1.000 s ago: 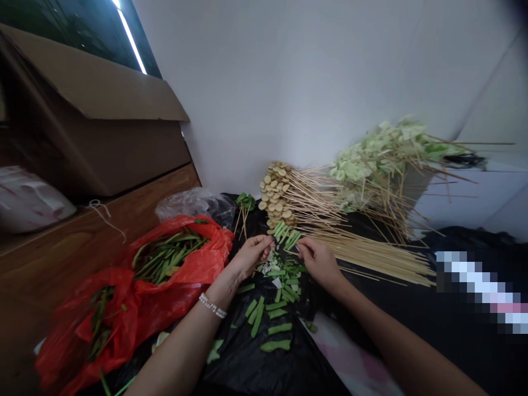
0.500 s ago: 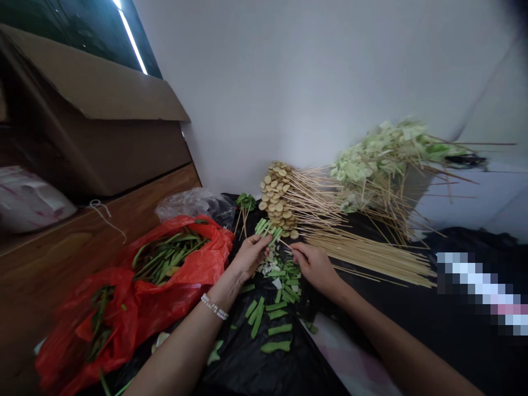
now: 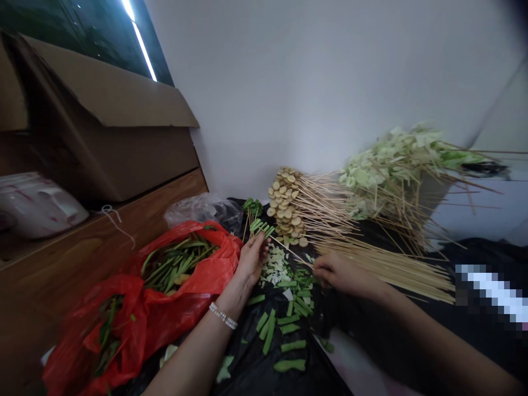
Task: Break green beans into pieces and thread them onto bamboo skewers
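Note:
My left hand (image 3: 252,258), a beaded bracelet on its wrist, is closed at the green vegetable strips (image 3: 263,226), which sit side by side on the tip end of a thin bamboo skewer (image 3: 293,252). At the other end of that skewer, my right hand (image 3: 340,273) has its fingers pinched round the stick. Below both hands, loose cut green strips (image 3: 293,345) and small pale scraps (image 3: 275,266) lie on black plastic sheeting (image 3: 251,374). Just beyond the strips in my left hand is a pile of skewered round slices (image 3: 285,202).
Red plastic bags (image 3: 206,278) of long green stems stand at the left. Bare skewers (image 3: 396,267) lie to the right, below a heap of skewered pale leaves (image 3: 391,159). A cardboard box (image 3: 136,159), clear plastic bag (image 3: 204,212) and small green bundle (image 3: 252,207) sit farther back.
My right hand has moved right and nearer, away from my left hand, so a longer stretch of skewer shows between them. The whole view has shifted slightly.

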A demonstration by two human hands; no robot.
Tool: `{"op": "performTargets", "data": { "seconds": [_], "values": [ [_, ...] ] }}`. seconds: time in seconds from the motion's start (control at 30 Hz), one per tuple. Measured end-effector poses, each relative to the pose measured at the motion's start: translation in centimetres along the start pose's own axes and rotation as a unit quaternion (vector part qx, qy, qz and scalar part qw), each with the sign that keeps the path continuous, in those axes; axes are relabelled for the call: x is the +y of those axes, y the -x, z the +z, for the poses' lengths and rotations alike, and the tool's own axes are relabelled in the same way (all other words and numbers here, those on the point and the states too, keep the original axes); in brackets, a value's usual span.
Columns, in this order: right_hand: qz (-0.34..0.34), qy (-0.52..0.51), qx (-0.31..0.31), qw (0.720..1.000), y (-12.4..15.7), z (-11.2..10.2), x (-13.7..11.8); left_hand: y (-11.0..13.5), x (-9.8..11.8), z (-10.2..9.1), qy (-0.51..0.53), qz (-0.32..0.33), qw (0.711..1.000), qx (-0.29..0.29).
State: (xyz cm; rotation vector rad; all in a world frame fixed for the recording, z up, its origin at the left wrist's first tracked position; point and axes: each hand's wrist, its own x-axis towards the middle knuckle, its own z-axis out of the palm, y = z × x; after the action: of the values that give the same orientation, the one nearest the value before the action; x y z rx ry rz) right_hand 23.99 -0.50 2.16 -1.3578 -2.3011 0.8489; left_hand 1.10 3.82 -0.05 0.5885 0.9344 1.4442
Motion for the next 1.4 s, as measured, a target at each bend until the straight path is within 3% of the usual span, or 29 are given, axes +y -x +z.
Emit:
{"op": "performTargets", "data": {
  "seconds": [0.1, 0.23, 0.33, 0.53, 0.8, 0.93, 1.07, 1.23, 1.4],
  "values": [
    [0.017, -0.094, 0.004, 0.995, -1.9, 0.7, -0.9, 0.3, 0.0, 0.1, 0.015, -0.02, 1.0, 0.004],
    [0.011, -0.166, 0.045, 0.985, -6.5, 2.0, -2.5, 0.7, 0.4, 0.2, 0.034, -0.018, 0.999, 0.02],
    [0.009, -0.138, 0.094, 0.986, -10.5, 2.6, -3.5, 0.7, 0.7, 0.1, 0.032, -0.013, 0.999, 0.02],
    [0.034, -0.114, 0.134, 0.984, -17.3, 3.4, -5.0, 0.7, 0.8, 0.2, 0.014, 0.012, 0.999, 0.037],
    [0.074, -0.06, 0.132, 0.987, -21.9, 5.4, -4.8, 0.6, 1.0, 0.3, 0.01, 0.014, 0.998, 0.058],
    [0.051, -0.027, 0.128, 0.99, -21.5, 4.9, -4.9, 0.6, 1.0, 0.3, 0.015, 0.009, 0.999, 0.052],
    [0.003, 0.01, 0.162, 0.987, -19.0, 4.1, -5.2, 0.6, 0.9, 0.2, 0.019, 0.005, 0.998, 0.052],
    [-0.052, 0.031, 0.218, 0.974, -13.3, 3.2, -3.9, 0.3, 0.7, -0.1, 0.012, 0.007, 0.999, 0.032],
    [-0.082, 0.051, 0.261, 0.96, -7.0, 0.4, 0.3, 0.1, 0.2, -0.2, -0.033, 0.004, 0.999, -0.007]
  ]
}}
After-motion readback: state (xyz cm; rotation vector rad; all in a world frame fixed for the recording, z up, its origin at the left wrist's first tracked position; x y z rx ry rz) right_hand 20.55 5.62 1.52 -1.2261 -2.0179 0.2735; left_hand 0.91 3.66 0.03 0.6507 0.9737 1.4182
